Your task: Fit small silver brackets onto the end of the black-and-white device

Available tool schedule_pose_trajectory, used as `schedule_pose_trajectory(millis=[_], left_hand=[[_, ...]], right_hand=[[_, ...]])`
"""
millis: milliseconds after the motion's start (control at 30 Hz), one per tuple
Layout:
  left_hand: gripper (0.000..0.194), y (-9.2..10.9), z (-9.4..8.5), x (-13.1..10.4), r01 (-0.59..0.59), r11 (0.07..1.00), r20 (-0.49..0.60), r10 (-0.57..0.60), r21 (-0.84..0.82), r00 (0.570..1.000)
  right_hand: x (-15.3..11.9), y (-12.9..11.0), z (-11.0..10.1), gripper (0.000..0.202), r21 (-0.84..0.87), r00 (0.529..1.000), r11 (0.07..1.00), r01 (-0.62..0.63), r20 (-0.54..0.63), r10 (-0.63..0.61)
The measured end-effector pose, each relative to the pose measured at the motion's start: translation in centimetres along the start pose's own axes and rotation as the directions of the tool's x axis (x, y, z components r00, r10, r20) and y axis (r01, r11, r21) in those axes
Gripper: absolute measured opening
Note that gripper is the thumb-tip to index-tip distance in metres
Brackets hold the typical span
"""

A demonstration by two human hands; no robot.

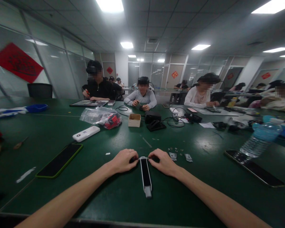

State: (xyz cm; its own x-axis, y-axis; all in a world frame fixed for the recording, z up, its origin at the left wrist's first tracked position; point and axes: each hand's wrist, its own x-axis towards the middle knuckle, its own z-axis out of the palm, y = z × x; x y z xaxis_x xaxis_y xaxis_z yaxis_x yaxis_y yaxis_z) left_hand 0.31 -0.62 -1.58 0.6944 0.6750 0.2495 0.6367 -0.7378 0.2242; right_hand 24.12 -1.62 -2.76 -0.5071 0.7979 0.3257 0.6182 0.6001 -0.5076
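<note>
A long narrow white-and-black piece (146, 174) lies lengthwise on the green table before me, its grey tip pointing toward me. At its far end, my left hand (125, 161) is closed in a pinch on the left side. My right hand (163, 161) pinches the same end from the right. Whether a small separate part sits between the fingertips cannot be made out. Just beyond my right hand are two small metal brackets (173, 156) and several tiny rings or nuts (176, 148).
A green-edged phone (59, 161) and a white power bank (86, 134) lie left. Ahead are a plastic bag (95, 116), a small open box (134, 121) and a black case (153, 117). At right, a water bottle (256, 142) stands by a dark phone (256, 169). Co-workers sit opposite.
</note>
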Motion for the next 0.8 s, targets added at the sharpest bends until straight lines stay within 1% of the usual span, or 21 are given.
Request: schedule_pose_trajectory(millis=[300, 633, 800], left_hand=[[0.012, 0.15, -0.19, 0.0, 0.002, 1.0, 0.002, -0.002, 0.004, 1.0], [0.011, 0.11, -0.06, 0.02, 0.003, 1.0, 0.002, -0.003, -0.001, 1.0], [0.012, 0.22, -0.21, 0.04, 0.008, 1.0, 0.017, -0.008, 0.004, 1.0]], right_hand=[[0.08, -0.5, -0.16, 0.014, 0.008, 1.0, 1.0, 0.001, 0.004, -0.001], [0.11, -0.09, 0.14, 0.014, 0.01, 0.999, 0.999, 0.036, -0.008, -0.036], [0.25, -0.37, 0.0, 0.014, 0.005, 0.999, 0.999, 0.037, 0.005, -0.037]])
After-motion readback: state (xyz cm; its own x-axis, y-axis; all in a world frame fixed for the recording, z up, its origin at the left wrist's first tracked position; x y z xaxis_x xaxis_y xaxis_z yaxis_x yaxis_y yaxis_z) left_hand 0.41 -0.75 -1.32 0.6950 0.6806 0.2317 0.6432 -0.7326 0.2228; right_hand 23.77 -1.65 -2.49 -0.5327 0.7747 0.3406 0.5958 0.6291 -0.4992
